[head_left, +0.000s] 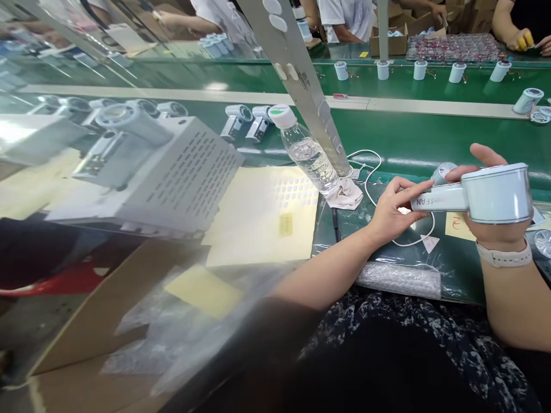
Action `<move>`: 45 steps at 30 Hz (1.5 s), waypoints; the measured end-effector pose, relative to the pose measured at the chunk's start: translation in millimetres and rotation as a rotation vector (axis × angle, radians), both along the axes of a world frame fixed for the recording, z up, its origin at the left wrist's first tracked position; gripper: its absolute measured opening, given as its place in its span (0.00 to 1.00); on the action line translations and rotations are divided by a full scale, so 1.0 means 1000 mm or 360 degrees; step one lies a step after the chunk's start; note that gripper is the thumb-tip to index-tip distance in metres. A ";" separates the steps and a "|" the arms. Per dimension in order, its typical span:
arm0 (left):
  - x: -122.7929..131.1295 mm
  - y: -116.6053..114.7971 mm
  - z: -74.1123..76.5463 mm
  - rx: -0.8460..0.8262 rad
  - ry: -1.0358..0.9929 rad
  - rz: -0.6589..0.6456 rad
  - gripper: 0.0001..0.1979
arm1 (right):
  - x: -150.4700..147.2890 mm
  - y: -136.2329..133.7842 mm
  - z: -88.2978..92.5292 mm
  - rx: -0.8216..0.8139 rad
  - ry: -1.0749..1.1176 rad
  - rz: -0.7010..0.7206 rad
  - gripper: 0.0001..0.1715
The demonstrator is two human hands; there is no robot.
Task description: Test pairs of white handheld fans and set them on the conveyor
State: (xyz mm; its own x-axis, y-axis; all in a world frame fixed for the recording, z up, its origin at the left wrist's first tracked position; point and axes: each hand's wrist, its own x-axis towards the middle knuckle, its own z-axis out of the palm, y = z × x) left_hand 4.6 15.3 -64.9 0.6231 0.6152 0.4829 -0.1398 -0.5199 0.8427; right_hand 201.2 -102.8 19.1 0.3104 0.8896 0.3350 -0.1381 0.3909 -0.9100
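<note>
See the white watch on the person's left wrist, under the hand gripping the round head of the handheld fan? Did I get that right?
Not quite: the white watch is on the person's right wrist, not the left, as the head view shows. That right hand does grip the round head of the handheld fan, with the watch just below it.

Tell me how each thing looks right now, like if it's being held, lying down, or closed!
Handheld fan: held up off the bench
Left hand: fingers curled around the fan's handle
Right hand: holding the fan's round head
Water bottle: capped, tilted, with water inside
White cable: loose and curving on the bench
</note>
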 end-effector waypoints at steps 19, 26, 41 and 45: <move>0.008 -0.029 0.015 0.0053 -0.0076 -0.0085 0.45 | 0.051 0.015 -0.050 -0.0369 0.0215 -0.0027 0.28; 0.007 -0.025 0.021 -0.0179 0.0022 -0.0172 0.49 | 0.016 0.021 -0.026 -0.0276 0.0403 -0.0376 0.28; 0.008 -0.018 0.033 -0.0112 0.0606 -0.0724 0.50 | 0.005 0.016 -0.006 -0.0200 0.0289 -0.0243 0.44; 0.007 -0.020 0.035 -0.0067 0.0614 -0.0766 0.45 | 0.001 0.018 -0.005 -0.0174 0.0286 -0.0238 0.45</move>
